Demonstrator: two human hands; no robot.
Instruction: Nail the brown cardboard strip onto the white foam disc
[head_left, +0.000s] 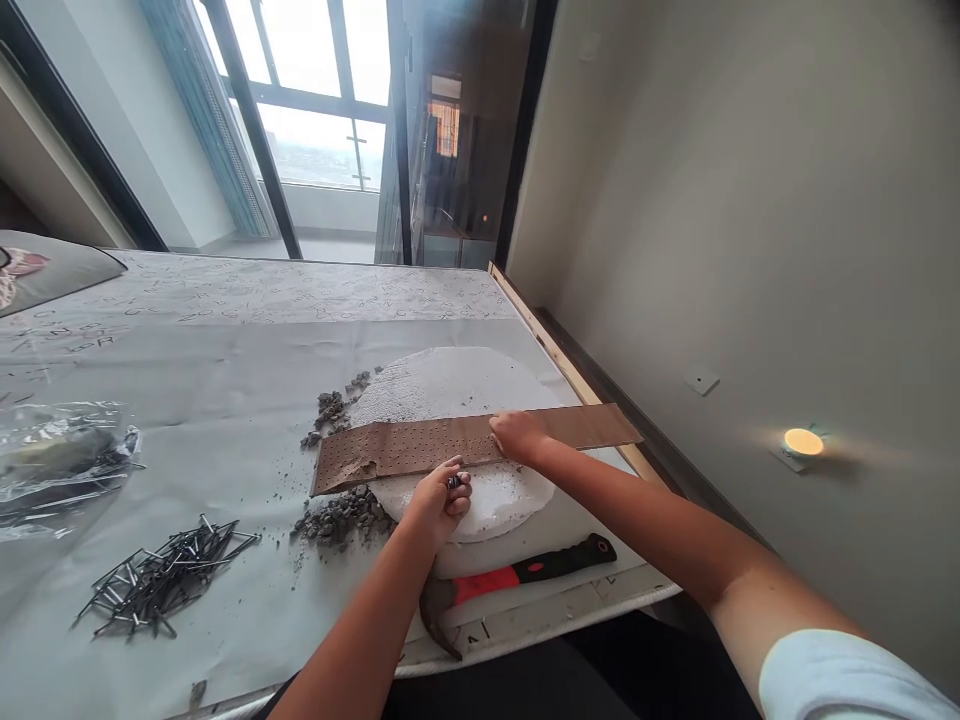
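Note:
A long brown cardboard strip (435, 440), dotted with rows of small holes and torn near its left end, lies across a round white foam slab (465, 385). My right hand (517, 437) is closed with its knuckles against the strip's middle; anything within its fingers is hidden. Just below the strip's near edge, my left hand (444, 497) is curled around a few dark nails, whose ends show between the fingers. A claw hammer (525, 575) with a red and black handle rests in front of the slab. Loose nails (169, 575) form a pile to the left.
Grey crumbled lumps (341, 518) lie by the slab's left side. A clear plastic bag (64, 460) sits at far left, near a cushion (56, 268). Grey sheeting covers the surface, with a wooden edge (555, 350) along the right. Beyond it stands a wall.

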